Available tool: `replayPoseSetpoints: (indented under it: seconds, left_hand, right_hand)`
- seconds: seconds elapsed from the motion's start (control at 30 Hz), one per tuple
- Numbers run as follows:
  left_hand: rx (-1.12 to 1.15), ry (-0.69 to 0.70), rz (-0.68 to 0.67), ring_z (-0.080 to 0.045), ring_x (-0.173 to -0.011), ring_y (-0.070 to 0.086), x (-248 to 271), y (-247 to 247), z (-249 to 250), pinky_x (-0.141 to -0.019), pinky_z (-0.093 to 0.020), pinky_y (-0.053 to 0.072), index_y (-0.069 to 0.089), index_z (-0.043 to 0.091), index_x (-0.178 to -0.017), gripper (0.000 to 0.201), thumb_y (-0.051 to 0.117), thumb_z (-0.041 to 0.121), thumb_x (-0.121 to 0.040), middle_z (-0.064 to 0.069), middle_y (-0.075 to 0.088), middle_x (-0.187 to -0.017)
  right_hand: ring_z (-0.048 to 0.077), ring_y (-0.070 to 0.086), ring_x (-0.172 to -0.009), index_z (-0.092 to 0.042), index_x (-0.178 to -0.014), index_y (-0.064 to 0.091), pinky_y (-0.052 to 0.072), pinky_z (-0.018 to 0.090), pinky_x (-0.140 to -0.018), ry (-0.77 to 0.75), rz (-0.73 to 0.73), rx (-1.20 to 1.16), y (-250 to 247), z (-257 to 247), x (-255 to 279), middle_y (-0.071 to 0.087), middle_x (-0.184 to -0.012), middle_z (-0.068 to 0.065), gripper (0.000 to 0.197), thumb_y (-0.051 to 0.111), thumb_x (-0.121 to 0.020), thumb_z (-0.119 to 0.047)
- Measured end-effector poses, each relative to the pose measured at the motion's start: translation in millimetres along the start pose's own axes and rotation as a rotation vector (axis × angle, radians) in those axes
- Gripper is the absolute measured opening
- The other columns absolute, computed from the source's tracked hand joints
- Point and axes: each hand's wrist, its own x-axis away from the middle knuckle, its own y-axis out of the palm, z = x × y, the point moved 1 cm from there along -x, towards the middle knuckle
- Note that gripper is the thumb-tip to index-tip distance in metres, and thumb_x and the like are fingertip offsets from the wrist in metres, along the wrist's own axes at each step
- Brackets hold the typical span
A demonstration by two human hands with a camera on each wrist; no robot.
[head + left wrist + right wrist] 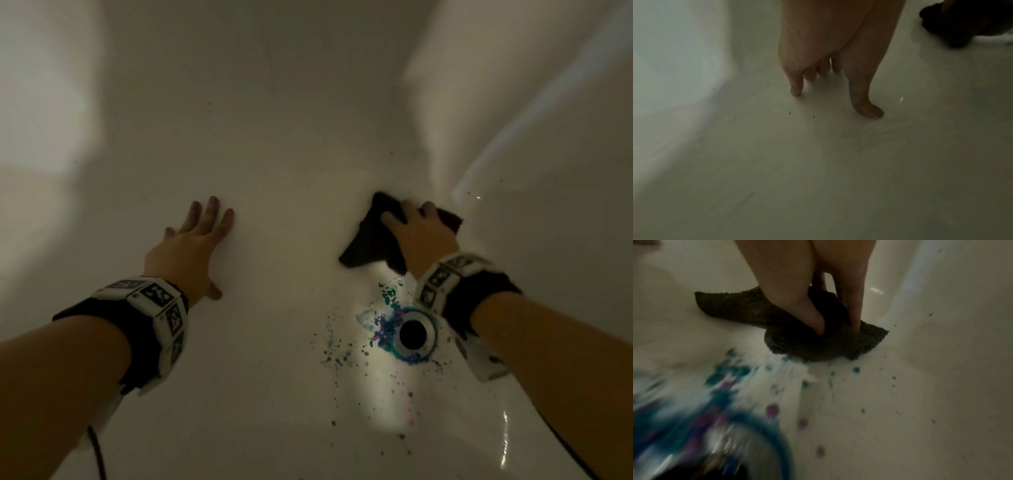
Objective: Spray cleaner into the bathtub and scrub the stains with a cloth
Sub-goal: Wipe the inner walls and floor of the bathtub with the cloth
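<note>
Bathtub (308, 144) floor carries the work: a dark cloth (371, 236) lies bunched on it just past the drain (416, 334), close to where the floor curves up into the right wall. The right hand (423, 233) presses down on the cloth, its fingers (818, 326) dug into the folds and gripping them. The left hand (191, 240) is spread flat on the bare floor, well apart from the cloth, fingers released and holding nothing, apparently as a brace. Teal and purple stains (387, 325) cluster around the drain, with specks scattered nearer the camera. No spray bottle is in view. The likely risks: the floor looks wet and glossy, so the bracing palm could slide; and the cloth, bunched as it is, may smear pigment outward or push it into the open drain.
</note>
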Motion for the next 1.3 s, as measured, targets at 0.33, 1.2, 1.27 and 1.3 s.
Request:
replayPoseSetpoints:
  seconds: [0.33,1.2,1.27,1.3]
  left_hand:
    - [0.026,0.012,0.048,-0.015,-0.143,-0.015,-0.5,1.5,-3.2,-0.116,-0.045,0.011,-0.019,0.024,-0.144,0.130,0.083,0.022,-0.065,0.014,-0.030,-0.146]
    - [-0.010,0.002,0.167,-0.019,-0.145,0.002,-10.5,8.0,-12.2,-0.113,-0.050,0.023,-0.001,0.037,-0.146,0.134,0.091,0.028,-0.049,0.014,-0.012,-0.153]
    - [-0.030,-0.013,0.150,-0.019,-0.145,-0.001,-7.4,8.4,-6.9,-0.114,-0.048,0.021,-0.001,0.033,-0.148,0.131,0.090,0.027,-0.053,0.009,-0.012,-0.155]
    - [-0.056,-0.019,0.149,-0.020,-0.145,-0.002,-5.2,6.4,-1.5,-0.114,-0.047,0.021,-0.001,0.030,-0.149,0.128,0.088,0.027,-0.056,0.006,-0.013,-0.156]
  right_hand:
    - [0.047,0.060,-0.073,-0.003,-0.097,0.068,0.052,0.043,-0.047,-0.050,0.271,-0.028,-12.6,23.6,58.3,0.061,-0.097,0.030,0.030,0.065,-0.068,-0.008]
    - [0.033,0.042,-0.120,-0.027,-0.147,0.015,0.040,0.036,-0.093,0.003,-0.202,-0.074,56.4,23.5,78.5,0.030,-0.141,0.018,0.061,0.046,-0.094,-0.033]
    - [0.031,0.043,-0.119,-0.027,-0.147,0.015,0.040,0.034,-0.092,0.047,-0.247,-0.153,60.3,16.4,90.1,0.031,-0.140,0.016,0.062,0.046,-0.094,-0.033]
    - [0.031,0.045,-0.117,-0.026,-0.147,0.017,0.041,0.032,-0.090,0.084,-0.240,-0.206,58.2,15.8,95.5,0.034,-0.138,0.016,0.062,0.047,-0.093,-0.030]
